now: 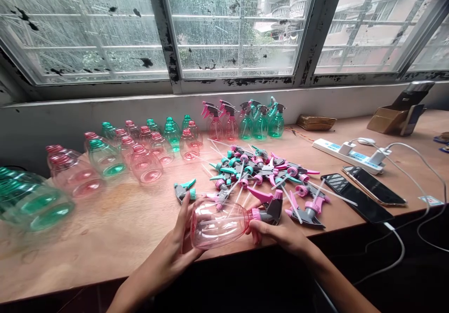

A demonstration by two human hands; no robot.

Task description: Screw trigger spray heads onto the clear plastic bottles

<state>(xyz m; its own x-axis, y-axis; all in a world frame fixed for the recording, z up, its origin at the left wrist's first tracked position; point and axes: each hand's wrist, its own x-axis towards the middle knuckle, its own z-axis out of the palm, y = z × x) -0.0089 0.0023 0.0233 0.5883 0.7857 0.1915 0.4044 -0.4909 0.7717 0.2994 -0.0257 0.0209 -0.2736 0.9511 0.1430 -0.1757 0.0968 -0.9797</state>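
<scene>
A clear pink spray bottle point(219, 224) lies on its side in the air at the table's front edge, its neck to the right. My left hand point(182, 243) cups the bottle's base. At the neck, my right hand point(277, 231) is closed around the pink collar of the grey and pink spray head point(270, 205), which sits on the bottle's mouth. A dip tube shows faintly inside the bottle. Just beyond lies a heap of loose spray heads point(245, 170) in pink, teal and grey with white tubes. One teal spray head point(184, 191) lies near my left fingertips.
Several open pink and green bottles point(147, 163) stand at the left. Bottles with spray heads fitted point(260, 123) line the wall under the windows. At right are a power strip point(347, 156), two phones point(358, 198) with white cables, and a cardboard holder point(386, 119).
</scene>
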